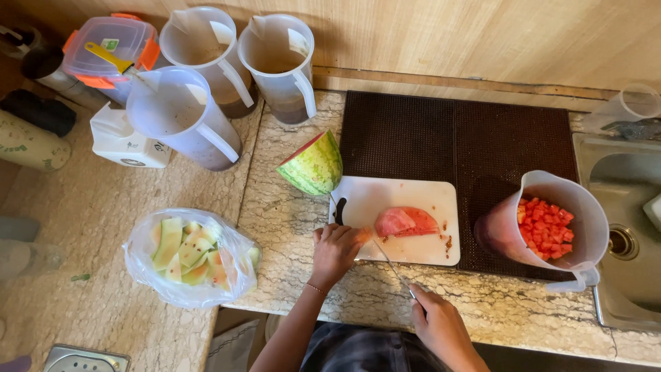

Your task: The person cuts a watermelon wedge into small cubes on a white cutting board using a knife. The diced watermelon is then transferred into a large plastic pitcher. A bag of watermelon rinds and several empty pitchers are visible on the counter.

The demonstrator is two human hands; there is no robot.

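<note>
— Where does the peeled pink-red slab of watermelon flesh (405, 222) lie?

— Flat on the white rectangular plastic cutting board (427, 200), near its front left part, on the pale marbled stone surface (289, 207). Its long axis runs left to right along the board, the rounded edge facing away from the person.

— And the hands?

— The left hand (335, 249) rests curled on the board's front left corner, fingertips just at the slab's left end; whether they touch it I cannot tell. The right hand (435, 318) is closed around the handle of a thin metal-bladed knife (394, 267), whose blade points up and to the left, toward the slab's near edge.

— How many jugs do you count?

— Four translucent white plastic jugs with handles: three emptied ones (200, 96) grouped at the back left, and one (547, 227) to the right of the board on a dark brown mesh mat (482, 138), filled with red watermelon cubes (547, 227).

— Other melon pieces?

— One green-striped watermelon wedge (313, 165), standing beside the board's back left corner, red face turned left. One clear plastic bag (189, 256) of pale green rind strips sits at the left. A steel sink (623, 234) is at the far right.
</note>
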